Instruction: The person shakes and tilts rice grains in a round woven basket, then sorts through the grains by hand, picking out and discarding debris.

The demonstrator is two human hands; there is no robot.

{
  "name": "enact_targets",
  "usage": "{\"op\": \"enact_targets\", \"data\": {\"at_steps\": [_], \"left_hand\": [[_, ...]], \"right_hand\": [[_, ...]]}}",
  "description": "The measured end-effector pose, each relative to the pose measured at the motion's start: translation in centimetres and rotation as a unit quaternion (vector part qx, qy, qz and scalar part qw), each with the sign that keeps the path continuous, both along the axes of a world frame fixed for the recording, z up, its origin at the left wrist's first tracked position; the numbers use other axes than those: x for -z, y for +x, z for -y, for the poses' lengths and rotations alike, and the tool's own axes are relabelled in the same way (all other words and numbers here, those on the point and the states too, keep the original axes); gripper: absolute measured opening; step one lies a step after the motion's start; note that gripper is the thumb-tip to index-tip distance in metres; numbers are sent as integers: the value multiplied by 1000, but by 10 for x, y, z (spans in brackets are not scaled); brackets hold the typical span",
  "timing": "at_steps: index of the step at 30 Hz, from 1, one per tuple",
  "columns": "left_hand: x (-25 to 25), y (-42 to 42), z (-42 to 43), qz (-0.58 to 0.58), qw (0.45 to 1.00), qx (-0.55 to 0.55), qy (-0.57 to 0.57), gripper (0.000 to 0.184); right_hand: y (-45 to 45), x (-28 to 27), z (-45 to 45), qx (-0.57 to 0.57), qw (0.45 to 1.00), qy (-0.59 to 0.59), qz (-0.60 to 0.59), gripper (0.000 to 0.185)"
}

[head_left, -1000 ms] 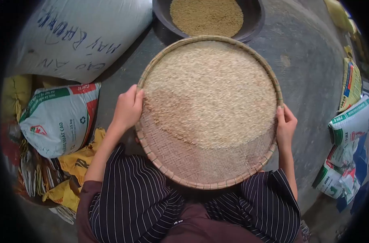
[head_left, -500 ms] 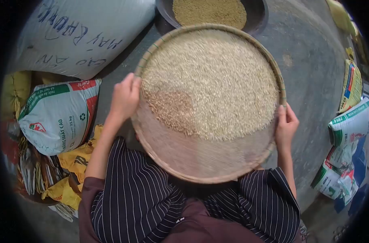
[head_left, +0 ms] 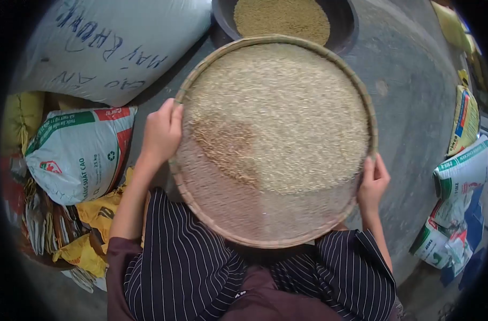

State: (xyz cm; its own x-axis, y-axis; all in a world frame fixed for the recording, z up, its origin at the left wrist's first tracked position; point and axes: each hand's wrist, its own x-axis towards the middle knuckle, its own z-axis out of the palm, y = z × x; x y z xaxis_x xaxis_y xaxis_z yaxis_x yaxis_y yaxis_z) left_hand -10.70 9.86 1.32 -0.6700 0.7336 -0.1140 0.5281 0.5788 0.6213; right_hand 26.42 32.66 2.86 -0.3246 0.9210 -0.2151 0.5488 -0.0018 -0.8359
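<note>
While the left hand (head_left: 162, 131) and right hand (head_left: 373, 184) are gripping the round tan bamboo tray (head_left: 222, 200), pale slender grains (head_left: 303, 125) are risking spillage if overtilted.

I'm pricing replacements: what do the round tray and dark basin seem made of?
Round tray: probably bamboo, matte, going by its tan, segmented rim; blur hides finer detail. Dark basin: perhaps plastic or rubber, dull, given its smooth, thick-looking wall; metal remains possible.

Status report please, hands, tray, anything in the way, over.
Left hand and right hand gripping opposite sides of woven tray. Grain over most of it, near strip bare. Nothing visibly blocking; basin partly hidden behind far rim.
</note>
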Motion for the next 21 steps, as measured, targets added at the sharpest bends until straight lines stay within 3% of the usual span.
{"op": "enact_targets", "data": {"at_steps": [2,4,7,10,12,13,16,19,21], "left_hand": [[-1,0,0,-8,1000,10,-16,26],[-3,10,2,26,999,38,12,28],[-7,-1,-5,32,998,-3,-47,28],[-6,7,-1,76,996,25,-46,28],[-5,9,0,64,997,36,-31,28],[-4,3,-3,53,998,18,-40,28],[-2,-2,-9,43,997,14,-62,29],[4,7,-7,7,999,38,-8,29],[-4,-9,-10,24,999,21,-31,29]], "right_hand": [[8,7,-9,2,1000,27,-12,36],[6,-8,-18,15,997,-63,-33,33],[6,0,-3,13,1000,-15,-22,34],[5,-4,-23,-26,1000,13,-3,32],[2,-14,-34,4,997,-67,-32,33],[5,-6,-25,3,999,-31,21,32],[2,3,-18,6,1000,13,2,33],[2,-11,-34,19,998,-55,-23,35],[4,-6,-24,22,999,-30,-13,34]]}}
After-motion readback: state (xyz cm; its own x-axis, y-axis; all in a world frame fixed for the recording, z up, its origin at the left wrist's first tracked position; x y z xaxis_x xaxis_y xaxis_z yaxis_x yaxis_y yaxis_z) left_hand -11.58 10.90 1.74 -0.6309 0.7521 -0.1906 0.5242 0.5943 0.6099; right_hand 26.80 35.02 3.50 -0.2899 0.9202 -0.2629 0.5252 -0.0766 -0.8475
